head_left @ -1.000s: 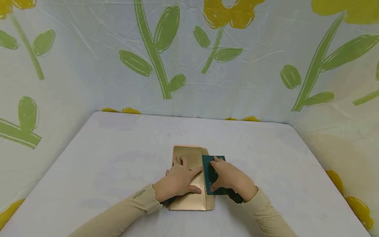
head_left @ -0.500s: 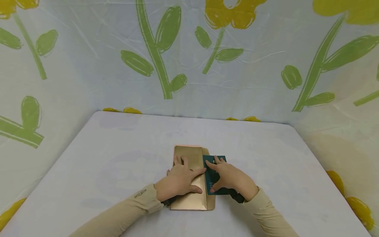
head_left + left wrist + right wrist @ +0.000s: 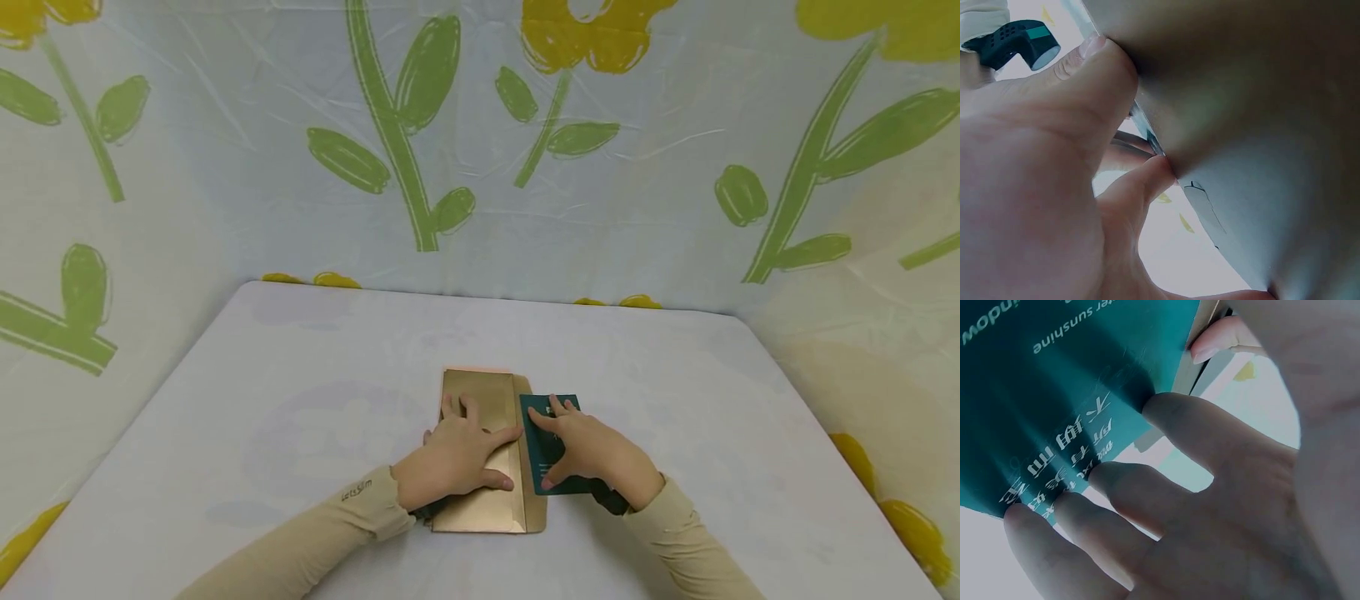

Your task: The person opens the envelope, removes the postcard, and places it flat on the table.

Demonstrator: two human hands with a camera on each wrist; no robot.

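A gold envelope (image 3: 477, 385) lies on the white table with its flap (image 3: 535, 512) unfolded to the right. My left hand (image 3: 457, 454) rests on it, fingers and thumb spread. In the left wrist view, the thumb and index fingertips (image 3: 1161, 167) press the gold surface. A dark green card (image 3: 542, 454) printed with white text lies partly over the flap, just right of the envelope's body. My right hand (image 3: 596, 450) is on this card, fingers spread toward its top and the thumb near its lower left. The right wrist view has several fingertips pressing the card (image 3: 1054, 381).
The white-covered table (image 3: 337, 350) spreads out around the envelope on all sides. A cloth backdrop (image 3: 637, 208) with green stems and yellow flowers stands behind it and along both sides. Dark wrist-worn devices (image 3: 609, 498) sit at the cuffs.
The green card has slid slightly right with my right hand, and its left edge now stands a little away from the envelope's body. My left hand has stayed in place on the envelope.
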